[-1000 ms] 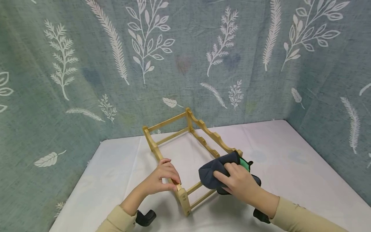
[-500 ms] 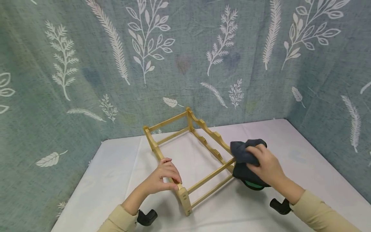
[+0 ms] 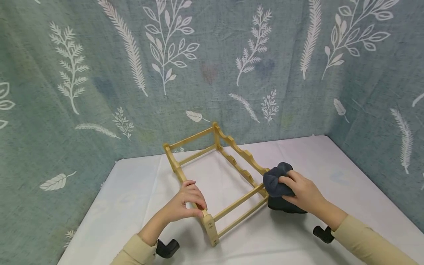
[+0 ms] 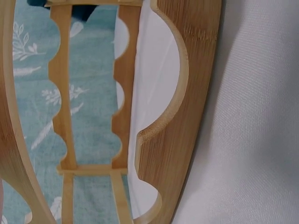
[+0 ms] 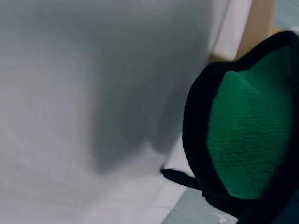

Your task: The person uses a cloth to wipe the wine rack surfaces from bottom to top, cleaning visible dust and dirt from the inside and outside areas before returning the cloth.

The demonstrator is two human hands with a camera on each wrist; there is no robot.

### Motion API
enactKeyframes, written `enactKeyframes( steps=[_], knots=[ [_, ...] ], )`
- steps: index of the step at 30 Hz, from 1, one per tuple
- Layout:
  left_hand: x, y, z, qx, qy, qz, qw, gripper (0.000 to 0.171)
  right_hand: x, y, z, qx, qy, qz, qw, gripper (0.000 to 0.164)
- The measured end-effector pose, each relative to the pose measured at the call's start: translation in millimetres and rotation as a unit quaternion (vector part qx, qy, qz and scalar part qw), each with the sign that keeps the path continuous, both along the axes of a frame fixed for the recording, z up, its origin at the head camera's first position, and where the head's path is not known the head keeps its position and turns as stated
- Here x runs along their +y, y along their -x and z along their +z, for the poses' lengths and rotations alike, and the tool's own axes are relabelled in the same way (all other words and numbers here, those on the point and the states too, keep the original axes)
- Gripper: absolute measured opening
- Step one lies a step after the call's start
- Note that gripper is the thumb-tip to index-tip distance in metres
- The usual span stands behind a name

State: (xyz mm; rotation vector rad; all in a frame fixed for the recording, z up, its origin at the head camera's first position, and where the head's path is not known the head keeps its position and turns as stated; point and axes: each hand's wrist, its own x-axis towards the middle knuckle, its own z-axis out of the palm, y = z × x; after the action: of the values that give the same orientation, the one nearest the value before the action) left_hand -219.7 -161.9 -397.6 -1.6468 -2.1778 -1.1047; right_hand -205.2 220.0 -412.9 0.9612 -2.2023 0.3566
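Wooden rack (image 3: 238,202) sits on the white-covered table (image 3: 126,209), running from the near middle back towards the patterned curtain (image 3: 212,88), and I'm watching it mostly through the head view. I can see the person's left hand (image 3: 186,202) at the rack's near left end, thumb and fingers arched and pinching the side rail. The right hand (image 3: 304,192) has a bunched dark cloth (image 3: 274,183) in its curled fingers, up at the near right corner, where the cloth hides the end of the rack from me; part of it hangs below the hand. My right wrist view gives me the cloth's green fuzzy face with its dark edging, and a small loop sticking out. In the left wrist view I get the rounded notches cut along the rack's rails, with teal curtain and white tabletop showing between them.
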Motion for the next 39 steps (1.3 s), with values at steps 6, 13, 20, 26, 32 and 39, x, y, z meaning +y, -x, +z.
enactKeyframes(
  steps=[6, 13, 20, 26, 32, 39],
  knots=[
    [-2.7, 1.0, -1.3, -0.003, 0.007, -0.002, 1.0000, 0.010, 0.8, 4.6, -1.3, 0.011, -0.001, 0.015, 1.000, 0.046],
    [-11.0, 3.4, 0.0, -0.002, -0.004, -0.019, 0.9998, 0.018, -2.4, -1.5, 2.7, 0.057, 0.002, 0.057, 0.997, 0.041],
    [-7.0, -5.7, 13.4, -0.011, -0.014, -0.062, 0.9979, 0.015, -3.0, -10.9, 0.5, 0.106, 0.001, 0.142, 0.984, 0.031],
    [-1.3, 2.9, 24.9, 0.001, -0.021, -0.072, 0.9972, 0.023, -0.7, -17.1, 5.4, 0.109, 0.014, 0.184, 0.977, 0.029],
    [6.2, 16.1, 30.6, -0.015, -0.031, -0.053, 0.9980, 0.031, -18.9, -39.9, 30.3, 0.141, 0.006, 0.192, 0.971, 0.029],
    [11.6, 17.0, 19.6, 0.081, -0.053, -0.002, 0.9953, 0.036, -86.1, -76.6, 15.2, 0.081, -0.025, 0.290, 0.953, 0.018]
  ],
)
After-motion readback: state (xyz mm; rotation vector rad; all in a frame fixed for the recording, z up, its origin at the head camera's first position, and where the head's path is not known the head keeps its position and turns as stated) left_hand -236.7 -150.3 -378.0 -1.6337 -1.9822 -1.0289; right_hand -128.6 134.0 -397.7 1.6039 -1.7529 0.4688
